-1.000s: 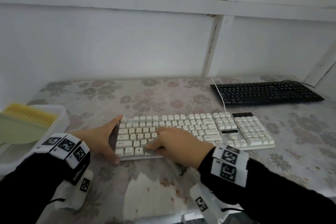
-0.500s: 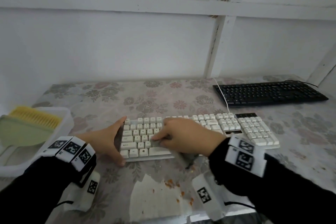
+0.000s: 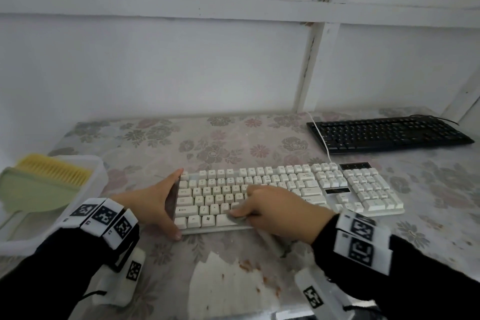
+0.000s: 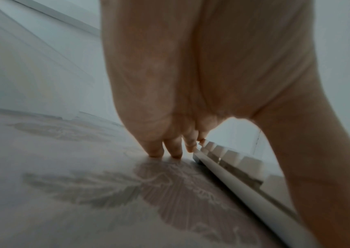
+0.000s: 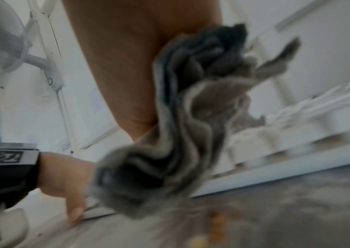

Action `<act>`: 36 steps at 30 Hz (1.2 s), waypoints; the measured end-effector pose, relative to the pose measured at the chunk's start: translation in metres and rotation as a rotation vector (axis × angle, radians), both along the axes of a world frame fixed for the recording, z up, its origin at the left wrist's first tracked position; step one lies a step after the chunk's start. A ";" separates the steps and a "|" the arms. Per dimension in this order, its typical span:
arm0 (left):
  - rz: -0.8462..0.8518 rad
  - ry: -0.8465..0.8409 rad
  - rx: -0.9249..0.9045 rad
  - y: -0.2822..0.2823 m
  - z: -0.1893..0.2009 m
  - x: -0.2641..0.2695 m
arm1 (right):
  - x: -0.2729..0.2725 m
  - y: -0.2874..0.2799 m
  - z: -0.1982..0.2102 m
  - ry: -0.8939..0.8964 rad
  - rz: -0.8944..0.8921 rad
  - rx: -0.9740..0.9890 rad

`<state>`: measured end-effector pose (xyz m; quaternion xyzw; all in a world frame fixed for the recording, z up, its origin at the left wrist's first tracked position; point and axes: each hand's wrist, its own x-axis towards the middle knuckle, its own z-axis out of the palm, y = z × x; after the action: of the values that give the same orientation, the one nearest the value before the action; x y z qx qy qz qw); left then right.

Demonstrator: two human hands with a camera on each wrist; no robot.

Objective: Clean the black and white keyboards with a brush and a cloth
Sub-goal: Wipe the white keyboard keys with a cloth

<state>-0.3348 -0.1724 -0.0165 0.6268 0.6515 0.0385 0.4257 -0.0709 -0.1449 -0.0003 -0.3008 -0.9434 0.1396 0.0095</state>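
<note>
The white keyboard (image 3: 298,187) lies across the middle of the flowered table. My left hand (image 3: 166,202) braces its left end, straight fingers on the far corner and thumb at the near corner; the left wrist view shows the fingertips (image 4: 169,149) on the table beside the keyboard (image 4: 233,166). My right hand (image 3: 244,205) grips a bunched grey cloth (image 3: 237,219) and presses it on the lower left keys. In the right wrist view the cloth (image 5: 180,134) hangs from the palm. The black keyboard (image 3: 389,134) sits at the far right. The yellow-bristled brush (image 3: 52,170) lies in a tray at the left.
A white plastic tray (image 3: 98,176) holds the brush and a pale green dustpan (image 3: 31,189) at the left edge. A torn white patch (image 3: 220,288) with orange crumbs (image 3: 245,265) lies near the table's front edge. A white wall stands close behind.
My right hand has rubbed the cloth up over the left-side keys and back down to the bottom row. My left hand has stayed on the keyboard's left end.
</note>
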 end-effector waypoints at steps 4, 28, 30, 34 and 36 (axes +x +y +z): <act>-0.005 -0.015 -0.008 0.000 0.000 0.000 | 0.050 0.003 0.009 -0.068 -0.089 -0.017; 0.015 0.018 -0.026 -0.001 -0.001 0.000 | 0.096 0.013 0.009 -0.125 -0.156 0.036; 0.010 0.020 -0.020 -0.001 -0.001 0.000 | 0.105 0.016 0.006 -0.129 -0.169 0.033; 0.008 0.015 -0.017 -0.001 0.001 0.001 | 0.114 0.015 0.004 -0.075 -0.211 -0.010; 0.003 0.021 -0.016 -0.001 0.001 0.002 | 0.116 0.016 0.004 -0.050 -0.231 -0.037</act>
<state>-0.3329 -0.1736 -0.0156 0.6227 0.6573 0.0275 0.4237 0.0451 -0.1291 0.0037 -0.4109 -0.8997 0.1474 -0.0035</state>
